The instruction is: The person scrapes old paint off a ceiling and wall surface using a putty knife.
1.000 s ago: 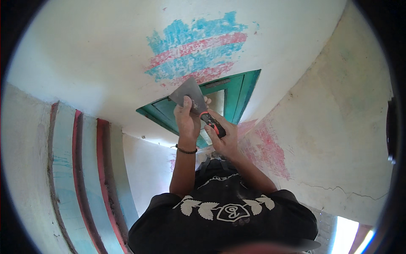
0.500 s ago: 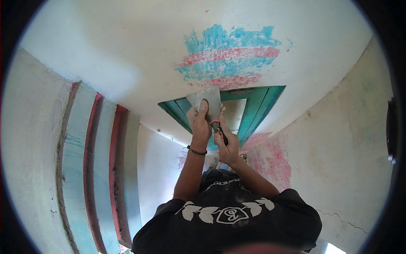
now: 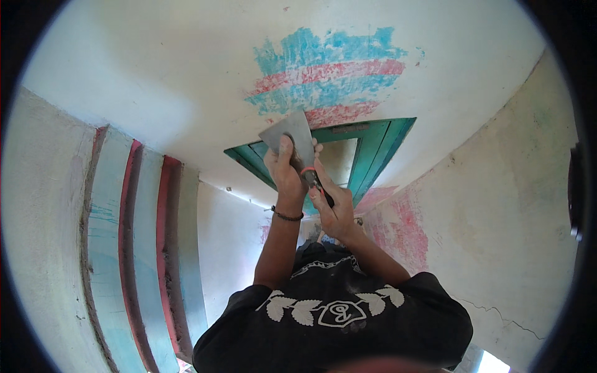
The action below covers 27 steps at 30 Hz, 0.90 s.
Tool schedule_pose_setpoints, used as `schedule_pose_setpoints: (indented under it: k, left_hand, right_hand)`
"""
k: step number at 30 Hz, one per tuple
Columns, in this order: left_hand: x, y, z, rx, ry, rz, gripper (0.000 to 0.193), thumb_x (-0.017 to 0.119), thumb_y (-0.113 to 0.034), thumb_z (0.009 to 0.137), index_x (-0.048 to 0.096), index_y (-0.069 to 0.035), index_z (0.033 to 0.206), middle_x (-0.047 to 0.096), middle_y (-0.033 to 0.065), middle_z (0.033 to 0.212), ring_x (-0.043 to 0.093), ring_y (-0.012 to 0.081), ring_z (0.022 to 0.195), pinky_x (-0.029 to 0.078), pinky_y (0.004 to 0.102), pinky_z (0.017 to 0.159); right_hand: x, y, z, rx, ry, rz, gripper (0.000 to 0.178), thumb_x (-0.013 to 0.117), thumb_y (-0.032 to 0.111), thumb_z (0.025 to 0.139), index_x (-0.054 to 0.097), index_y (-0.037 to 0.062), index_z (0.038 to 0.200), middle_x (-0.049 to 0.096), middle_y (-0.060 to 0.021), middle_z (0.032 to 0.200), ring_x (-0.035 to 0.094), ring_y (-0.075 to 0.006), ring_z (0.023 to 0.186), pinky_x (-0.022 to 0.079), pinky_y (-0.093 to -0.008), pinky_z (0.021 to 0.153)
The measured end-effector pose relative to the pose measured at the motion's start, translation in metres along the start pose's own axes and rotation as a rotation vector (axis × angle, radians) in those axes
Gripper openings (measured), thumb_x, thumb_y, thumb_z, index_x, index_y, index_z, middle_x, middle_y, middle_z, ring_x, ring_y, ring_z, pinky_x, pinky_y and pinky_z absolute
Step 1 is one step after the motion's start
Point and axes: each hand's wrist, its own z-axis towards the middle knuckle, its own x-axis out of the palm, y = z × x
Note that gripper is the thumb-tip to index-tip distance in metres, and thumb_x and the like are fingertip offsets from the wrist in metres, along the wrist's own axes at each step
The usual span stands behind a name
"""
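Observation:
Both of my hands are on a wide putty knife [image 3: 295, 129], with its flat grey blade pointing up and its black and red handle slanting down to the right. My left hand [image 3: 286, 177] clasps the blade, thumb flat on its near face and fingers behind it. Below and to the right, my right hand [image 3: 337, 211] is wrapped round the handle. Blue and red paint patches [image 3: 329, 71] show on the pale wall beyond the blade. I cannot tell whether the blade's edge touches the wall.
A green frame [image 3: 379, 152] with a pale panel is set in the wall behind my hands. On the left stand light-blue uprights with red-edged recesses [image 3: 166, 230]. The right wall [image 3: 497, 205] carries red paint and a crack.
The view has shifted slightly, so wall and frame sit a little higher and further left. My hands and the putty knife have moved up and left in the picture; both grips look the same.

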Motion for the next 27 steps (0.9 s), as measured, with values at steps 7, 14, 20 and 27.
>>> schedule_pose_setpoints:
  k: [7, 14, 20, 27]
  left_hand:
    - [-0.019, 0.019, -0.007, -0.024, -0.016, -0.050, 0.042, 0.057, -0.032, 0.103, 0.057, 0.008, 0.114, 0.069, 0.0182, 0.089, 0.071, 0.0258, 0.075, 0.059, 0.0338, 0.066]
    - [0.034, -0.026, 0.000, 0.071, 0.036, 0.034, 0.039, 0.055, -0.032, 0.103, 0.059, 0.005, 0.110, 0.069, 0.0169, 0.089, 0.070, 0.0236, 0.071, 0.057, 0.0318, 0.063]
    - [0.018, 0.000, -0.001, 0.048, 0.034, 0.064, 0.038, 0.055, -0.029, 0.103, 0.058, 0.009, 0.110, 0.069, 0.0177, 0.086, 0.070, 0.0242, 0.069, 0.058, 0.0316, 0.061]
    - [0.056, -0.028, 0.011, 0.124, 0.012, 0.053, 0.037, 0.057, -0.026, 0.102, 0.058, 0.010, 0.111, 0.068, 0.0184, 0.086, 0.071, 0.0258, 0.069, 0.059, 0.0329, 0.059]
  right_hand:
    - [-0.001, -0.024, -0.007, -0.037, 0.000, -0.020, 0.055, 0.056, 0.011, 0.097, 0.043, -0.0036, 0.148, 0.070, -0.0221, 0.096, 0.065, -0.0178, 0.080, 0.051, -0.0316, 0.076]
    - [-0.007, 0.027, 0.009, 0.115, 0.044, 0.281, 0.056, 0.050, 0.014, 0.101, 0.036, -0.0027, 0.152, 0.053, -0.0018, 0.074, 0.047, -0.0082, 0.063, 0.041, -0.0248, 0.057]
    - [0.000, 0.004, -0.007, 0.119, 0.031, 0.298, 0.058, 0.043, 0.017, 0.104, 0.027, -0.0024, 0.156, 0.052, 0.0000, 0.075, 0.045, -0.0070, 0.062, 0.038, -0.0223, 0.055]
    - [-0.007, 0.044, 0.017, 0.102, 0.031, 0.457, 0.059, 0.042, 0.015, 0.104, 0.024, -0.0027, 0.157, 0.048, 0.0026, 0.074, 0.039, -0.0050, 0.057, 0.034, -0.0213, 0.050]
